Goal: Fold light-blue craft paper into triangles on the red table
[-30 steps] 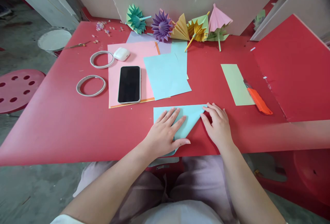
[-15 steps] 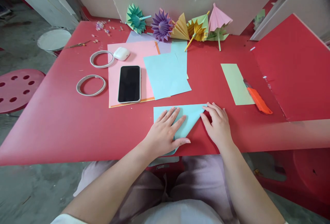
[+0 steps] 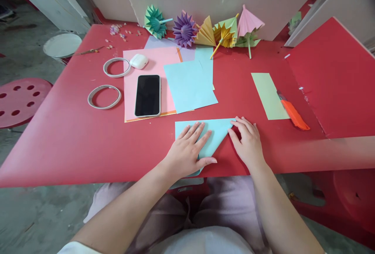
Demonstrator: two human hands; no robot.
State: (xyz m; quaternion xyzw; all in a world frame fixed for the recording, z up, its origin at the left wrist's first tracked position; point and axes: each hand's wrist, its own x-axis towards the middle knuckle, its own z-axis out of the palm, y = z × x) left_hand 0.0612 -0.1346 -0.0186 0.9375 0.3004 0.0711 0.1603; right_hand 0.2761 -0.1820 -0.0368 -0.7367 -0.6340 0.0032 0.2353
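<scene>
Your left hand (image 3: 187,148) lies flat, spread, on the folded blue paper (image 3: 219,131) — right of the phone (image 3: 148,96), nearer you. Your right hand (image 3: 247,139) touches the paper's corner — pinching or not, I can't tell.

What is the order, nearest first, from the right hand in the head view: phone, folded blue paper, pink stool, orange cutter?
1. Folded blue paper: its right corner touches the right hand.
2. Orange cutter: right, partly on green paper.
3. Phone: left, on pink paper.
4. Pink stool: far left, past the table.
</scene>
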